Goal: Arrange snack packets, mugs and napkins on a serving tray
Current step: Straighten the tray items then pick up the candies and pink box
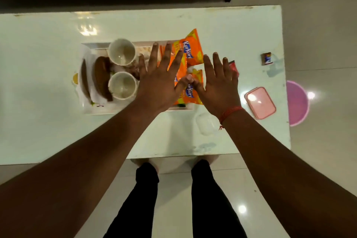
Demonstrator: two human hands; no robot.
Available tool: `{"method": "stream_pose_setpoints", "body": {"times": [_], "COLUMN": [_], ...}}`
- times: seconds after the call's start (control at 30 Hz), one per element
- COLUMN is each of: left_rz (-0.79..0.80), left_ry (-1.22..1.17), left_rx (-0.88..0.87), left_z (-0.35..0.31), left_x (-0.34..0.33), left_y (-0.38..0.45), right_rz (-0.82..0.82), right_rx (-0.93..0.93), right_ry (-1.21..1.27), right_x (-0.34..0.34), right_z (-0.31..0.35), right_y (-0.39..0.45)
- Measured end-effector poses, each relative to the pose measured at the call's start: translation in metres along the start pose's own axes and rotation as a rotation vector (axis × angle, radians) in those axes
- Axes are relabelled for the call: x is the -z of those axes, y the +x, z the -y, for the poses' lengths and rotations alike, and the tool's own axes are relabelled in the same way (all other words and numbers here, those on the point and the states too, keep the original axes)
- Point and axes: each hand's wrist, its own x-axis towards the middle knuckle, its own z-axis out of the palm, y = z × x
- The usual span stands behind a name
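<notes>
A white serving tray (96, 111) lies on the pale table. Two white mugs stand in it, one at the back (121, 51) and one at the front (122, 85). White napkins (97, 96) with brown pieces on them fill its left side. Orange snack packets (193, 48) lie over its right side, one reaching past the tray's back edge. My left hand (160, 81) is spread flat above the packets, fingers apart. My right hand (220, 87) is spread beside it, just right of the tray. The thumbs touch over a front orange packet (190, 95). Neither hand holds anything.
A pink lidded box (260, 102) sits near the table's right edge. A small dark packet (267, 58) lies at the far right, and a red packet (234, 67) shows behind my right fingers. A clear lid (205, 124) rests near the front edge. A pink stool (297, 102) stands beside the table.
</notes>
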Motion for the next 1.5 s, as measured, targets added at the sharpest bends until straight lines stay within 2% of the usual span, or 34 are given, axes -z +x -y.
{"method": "stream_pose_setpoints", "body": {"times": [0.17, 0.3, 0.4, 0.5, 0.7, 0.87, 1.1, 1.23, 1.5], "left_rz": [0.000, 0.008, 0.067, 0.178, 0.229, 0.219, 0.068, 0.049, 0.149], "left_ry": [-0.021, 0.096, 0.183, 0.292, 0.317, 0.267, -0.054, -0.183, -0.047], "left_rx": [-0.040, -0.198, -0.321, -0.372, -0.332, -0.293, -0.165, -0.102, -0.044], "left_z": [-0.072, -0.110, -0.122, -0.125, -0.134, -0.139, -0.151, -0.157, -0.163], "left_x": [-0.010, -0.034, -0.050, -0.066, -0.078, -0.078, -0.043, -0.035, -0.065], "left_y": [0.025, 0.048, 0.070, 0.090, 0.102, 0.101, 0.051, -0.009, -0.059], "right_rz": [0.024, 0.044, 0.048, 0.041, 0.058, 0.047, -0.120, -0.126, -0.061], "right_rx": [-0.019, -0.019, 0.016, 0.078, 0.149, 0.136, 0.016, 0.024, 0.056], "right_ry": [-0.034, -0.085, -0.092, -0.085, -0.152, -0.034, 0.224, 0.357, 0.270], "right_x": [0.015, 0.014, 0.008, -0.001, -0.017, -0.025, -0.003, 0.002, -0.019], "right_z": [-0.079, -0.129, -0.148, -0.154, -0.147, -0.145, -0.146, -0.130, -0.115], "right_y": [-0.003, 0.008, 0.025, 0.045, 0.068, 0.067, 0.021, -0.042, -0.097]}}
